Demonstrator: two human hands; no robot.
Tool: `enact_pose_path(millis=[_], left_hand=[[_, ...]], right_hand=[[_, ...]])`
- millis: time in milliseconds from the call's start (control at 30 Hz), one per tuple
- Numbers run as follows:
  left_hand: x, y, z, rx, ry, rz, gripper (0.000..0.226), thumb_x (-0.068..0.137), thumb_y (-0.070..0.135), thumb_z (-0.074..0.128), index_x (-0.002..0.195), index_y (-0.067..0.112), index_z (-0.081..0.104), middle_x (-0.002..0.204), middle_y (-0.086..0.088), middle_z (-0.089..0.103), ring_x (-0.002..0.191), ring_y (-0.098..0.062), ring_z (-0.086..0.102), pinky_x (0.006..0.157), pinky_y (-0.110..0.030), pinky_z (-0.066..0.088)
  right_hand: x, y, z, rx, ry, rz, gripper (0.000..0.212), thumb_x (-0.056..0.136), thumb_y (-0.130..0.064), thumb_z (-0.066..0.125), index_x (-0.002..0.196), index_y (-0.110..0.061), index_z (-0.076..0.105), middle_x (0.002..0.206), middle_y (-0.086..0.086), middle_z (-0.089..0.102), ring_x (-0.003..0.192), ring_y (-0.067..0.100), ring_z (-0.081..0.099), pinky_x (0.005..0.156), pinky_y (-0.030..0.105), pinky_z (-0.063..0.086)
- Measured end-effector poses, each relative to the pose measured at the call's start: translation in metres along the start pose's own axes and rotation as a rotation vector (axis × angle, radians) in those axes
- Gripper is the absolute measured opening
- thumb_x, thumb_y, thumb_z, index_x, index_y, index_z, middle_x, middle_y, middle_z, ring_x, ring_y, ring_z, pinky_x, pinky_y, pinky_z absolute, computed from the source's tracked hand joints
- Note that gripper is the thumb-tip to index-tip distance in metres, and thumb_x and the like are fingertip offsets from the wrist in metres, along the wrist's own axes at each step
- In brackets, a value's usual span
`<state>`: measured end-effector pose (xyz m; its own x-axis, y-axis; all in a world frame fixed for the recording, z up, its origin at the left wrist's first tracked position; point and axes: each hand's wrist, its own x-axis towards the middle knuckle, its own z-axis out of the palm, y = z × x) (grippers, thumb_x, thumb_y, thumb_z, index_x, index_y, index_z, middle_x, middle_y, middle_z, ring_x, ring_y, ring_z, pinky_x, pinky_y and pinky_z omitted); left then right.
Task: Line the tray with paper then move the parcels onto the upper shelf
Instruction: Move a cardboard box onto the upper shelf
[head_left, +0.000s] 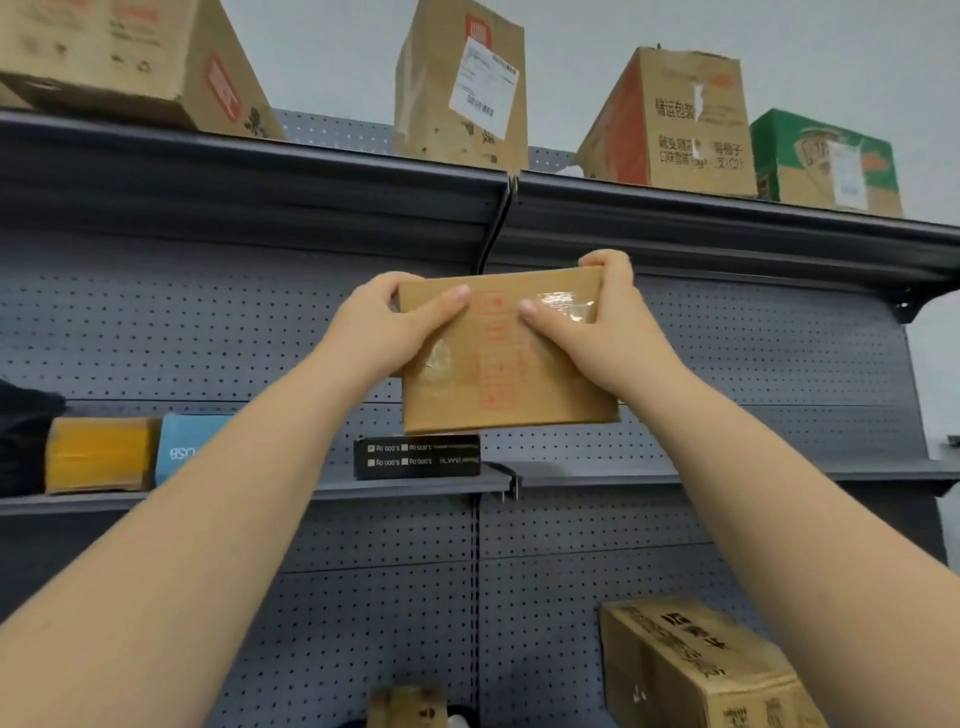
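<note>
Frame centre: cardboard parcel (498, 358) raised just below the upper shelf (260, 171). My left hand (387, 325) and right hand (597, 332) grip its sides, fingers (605, 262) curled over the top edge, thumbs across the taped face. Four boxes already sit along the top.

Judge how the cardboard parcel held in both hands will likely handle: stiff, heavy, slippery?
Probably stiff: the cardboard parcel shows flat faces and straight edges while gripped near its upper corners. Likely light, since the left hand and right hand hold it raised by thumbs and fingers alone. The glossy clear tape may be slicker than bare cardboard.
</note>
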<state>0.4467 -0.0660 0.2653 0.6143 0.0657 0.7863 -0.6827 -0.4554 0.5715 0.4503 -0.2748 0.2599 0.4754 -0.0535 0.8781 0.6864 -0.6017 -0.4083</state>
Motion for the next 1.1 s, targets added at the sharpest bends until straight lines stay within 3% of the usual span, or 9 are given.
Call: enact_pose_path(millis=[100,233,333,500,567,700,867,967,1100], left_hand=[[0.021,-0.016,-0.007,-0.002,0.054,0.017,0.050,0.080,0.060,0.065,0.121,0.032,0.055,0.114,0.010,0.061,0.093,-0.007,0.060,0.061,-0.025,0.047],[0.042,-0.044,-0.010,-0.023,0.153,0.055,0.055,0.083,0.054,0.065,0.131,0.033,0.047,0.113,0.011,0.057,0.093,-0.006,0.056,0.065,-0.022,0.044],[0.055,-0.072,-0.007,-0.030,0.164,-0.005,0.056,0.085,0.052,0.064,0.134,0.032,0.044,0.113,0.009,0.057,0.099,-0.013,0.058,0.068,-0.025,0.045],[0.064,-0.121,0.004,-0.181,0.184,-0.163,0.059,0.085,0.045,0.067,0.136,0.028,0.043,0.121,0.000,0.059,0.103,-0.019,0.061,0.065,-0.026,0.048],[0.068,-0.134,0.008,-0.250,0.227,-0.216,0.061,0.085,0.044,0.068,0.138,0.027,0.042,0.127,-0.005,0.060,0.096,-0.016,0.062,0.065,-0.028,0.049],[0.078,-0.146,0.017,-0.283,0.218,-0.244,0.063,0.089,0.039,0.065,0.144,0.023,0.039,0.133,-0.006,0.058,0.088,-0.009,0.059,0.061,-0.024,0.045],[0.082,-0.158,0.022,-0.119,0.195,-0.204,0.064,0.091,0.046,0.058,0.147,0.026,0.035,0.143,-0.001,0.051,0.117,-0.019,0.053,0.088,-0.036,0.047],[0.073,-0.153,0.023,-0.103,0.204,-0.202,0.071,0.090,0.055,0.054,0.151,0.030,0.027,0.154,-0.003,0.038,0.137,-0.023,0.039,0.105,-0.045,0.037],[0.046,-0.134,0.029,-0.146,0.224,-0.094,0.075,0.087,0.045,0.065,0.150,0.034,0.025,0.155,0.004,0.033,0.134,-0.010,0.035,0.104,-0.034,0.032]], right_hand=[[0.021,0.004,0.029,0.067,0.011,0.001,0.078,0.072,-0.058,0.072,0.131,-0.031,0.029,0.127,0.000,0.046,0.114,0.024,0.051,0.091,0.047,0.051],[0.033,0.016,0.066,0.218,-0.021,-0.001,0.074,0.078,-0.046,0.074,0.135,-0.029,0.029,0.126,-0.002,0.045,0.112,0.019,0.053,0.090,0.040,0.052],[0.040,0.030,0.094,0.300,-0.115,0.042,0.074,0.084,-0.036,0.071,0.140,-0.032,0.023,0.132,-0.002,0.047,0.114,0.020,0.054,0.091,0.039,0.052],[0.043,0.053,0.127,0.381,-0.281,0.145,0.073,0.094,-0.021,0.059,0.147,-0.040,0.013,0.122,-0.016,0.042,0.102,0.013,0.056,0.088,0.039,0.054],[0.044,0.061,0.137,0.423,-0.294,0.160,0.076,0.095,-0.019,0.057,0.150,-0.040,0.008,0.134,-0.017,0.036,0.112,0.014,0.052,0.092,0.032,0.047],[0.050,0.075,0.148,0.427,-0.285,0.181,0.079,0.097,-0.018,0.054,0.151,-0.040,0.001,0.153,-0.007,0.033,0.131,0.020,0.044,0.101,0.035,0.039],[0.053,0.093,0.156,0.419,-0.309,0.183,0.078,0.095,-0.022,0.058,0.151,-0.037,0.006,0.151,-0.008,0.038,0.132,0.017,0.044,0.107,0.040,0.040],[0.048,0.100,0.152,0.466,-0.358,0.224,0.094,0.085,-0.027,0.071,0.151,-0.039,0.004,0.156,-0.006,0.026,0.138,0.020,0.035,0.111,0.044,0.035],[0.031,0.107,0.137,0.436,-0.349,0.179,0.100,0.077,-0.032,0.079,0.147,-0.048,0.009,0.160,-0.009,0.013,0.146,0.020,0.019,0.116,0.047,0.027]])
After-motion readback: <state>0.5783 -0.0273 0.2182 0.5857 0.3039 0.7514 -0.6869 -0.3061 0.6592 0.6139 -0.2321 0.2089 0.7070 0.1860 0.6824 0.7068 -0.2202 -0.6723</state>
